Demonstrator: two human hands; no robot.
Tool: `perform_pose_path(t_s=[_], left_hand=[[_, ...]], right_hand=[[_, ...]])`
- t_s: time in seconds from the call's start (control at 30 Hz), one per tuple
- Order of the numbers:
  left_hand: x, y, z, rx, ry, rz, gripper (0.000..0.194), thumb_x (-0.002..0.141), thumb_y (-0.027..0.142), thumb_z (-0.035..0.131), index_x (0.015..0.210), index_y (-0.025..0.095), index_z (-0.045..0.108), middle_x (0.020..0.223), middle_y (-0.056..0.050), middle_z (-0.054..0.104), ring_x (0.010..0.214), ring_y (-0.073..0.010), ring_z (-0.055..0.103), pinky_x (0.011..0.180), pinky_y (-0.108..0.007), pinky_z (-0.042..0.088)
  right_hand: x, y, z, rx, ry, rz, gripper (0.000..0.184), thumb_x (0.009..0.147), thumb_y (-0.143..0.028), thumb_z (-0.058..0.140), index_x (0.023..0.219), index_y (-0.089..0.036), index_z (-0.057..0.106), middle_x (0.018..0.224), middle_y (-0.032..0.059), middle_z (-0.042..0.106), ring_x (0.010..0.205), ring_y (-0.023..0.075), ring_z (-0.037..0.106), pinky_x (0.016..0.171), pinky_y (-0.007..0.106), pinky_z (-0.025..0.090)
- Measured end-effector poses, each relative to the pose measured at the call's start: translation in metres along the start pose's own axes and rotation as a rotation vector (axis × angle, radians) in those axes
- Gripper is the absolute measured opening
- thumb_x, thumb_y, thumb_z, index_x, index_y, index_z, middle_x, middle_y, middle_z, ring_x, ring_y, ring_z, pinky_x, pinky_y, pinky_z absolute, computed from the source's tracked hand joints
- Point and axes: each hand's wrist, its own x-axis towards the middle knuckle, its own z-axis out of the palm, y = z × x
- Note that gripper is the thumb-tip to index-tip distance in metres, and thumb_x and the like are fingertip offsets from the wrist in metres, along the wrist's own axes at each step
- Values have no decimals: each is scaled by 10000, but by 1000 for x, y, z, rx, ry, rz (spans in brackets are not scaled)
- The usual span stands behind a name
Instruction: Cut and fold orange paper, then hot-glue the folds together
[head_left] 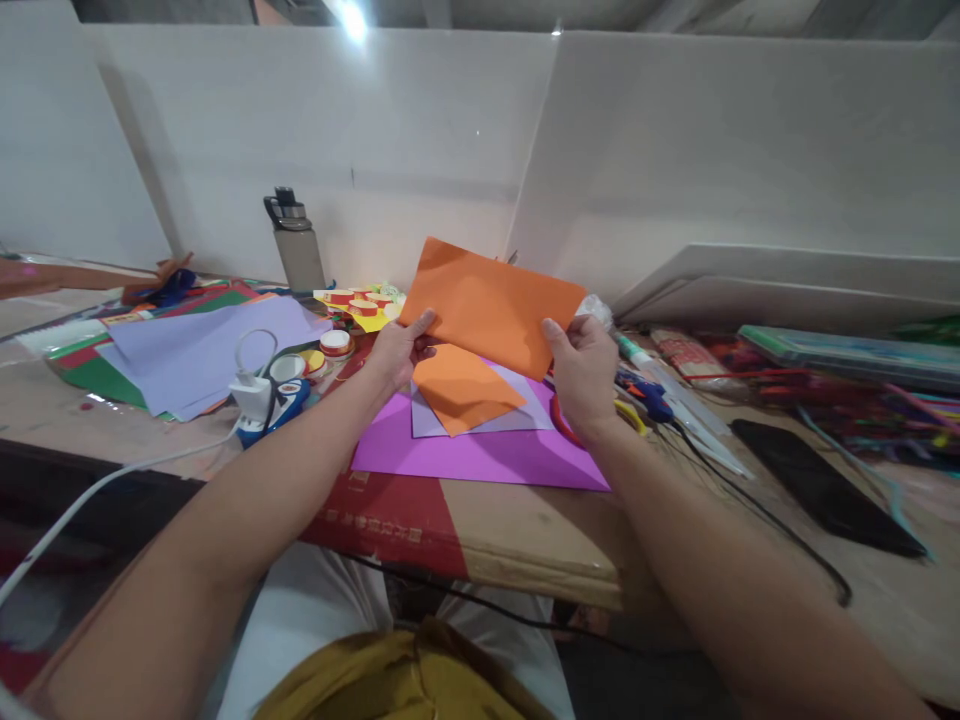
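White boards (337, 110) line the far side. My left hand (401, 350) and right hand (585, 368) pinch opposite ends of the orange sheet (487, 305), over the purple paper (480, 460). I judge this a positioning step; the next move seems to call for an even grip.

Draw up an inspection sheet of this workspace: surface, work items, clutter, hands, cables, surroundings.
Surface: table, with a red printed area at the front.
Work items: orange sheet held up; orange piece lying below, over pale and purple sheets.
Clutter: lavender paper and bottle at left; flat black object at right.
Hands: left hand and right hand grip the orange sheet.
Cables: white cable at left; black cable at right.
Surroundings: white panels behind.
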Motion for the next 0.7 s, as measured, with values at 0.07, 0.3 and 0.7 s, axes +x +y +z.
perform_pose_path(t_s=[0.07,0.3,0.7], left_hand=[[0,1,0,-10,17,20,178,757,234,778,848,164,643,788,-21,728,545,-84,631,421,-164,428],[-11,-1,9,-24,-32,-40,255,741,316,806,843,160,631,741,-14,710,522,-93,634,430,-177,441],[-8,-8,5,5,-58,-45,229,664,186,839,797,143,658,753,-17,713,584,-91,616,508,-201,471]], right_hand=[[-2,-2,1,-4,-17,7,220,816,-385,658,785,-217,519,736,-16,574,645,126,531,581,274,426],[-1,4,1,-43,52,-36,215,822,-382,658,807,-214,525,725,-29,560,638,116,503,597,272,404],[-7,-1,5,-51,27,-78,250,838,-440,641,777,-231,519,697,-28,519,631,134,470,588,283,407]])
